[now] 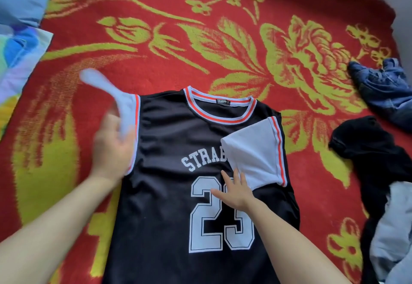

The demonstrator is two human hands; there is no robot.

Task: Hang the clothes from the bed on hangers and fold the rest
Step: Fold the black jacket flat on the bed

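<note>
Folding, in the head view: the black jersey is lying flat at frame centre on the red blanket, with the folded sleeve at centre right. The right hand is pressing it with fingers spread and flat. The left hand is touching the raised white sleeve, but blur is hiding the grip. That sleeve likely needs laying across the chest next. The bottom edge is cutting off the hem.

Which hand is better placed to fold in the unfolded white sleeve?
Left. The left hand touches that raised sleeve; the right hand lies flat on the jersey by the folded sleeve.
</note>
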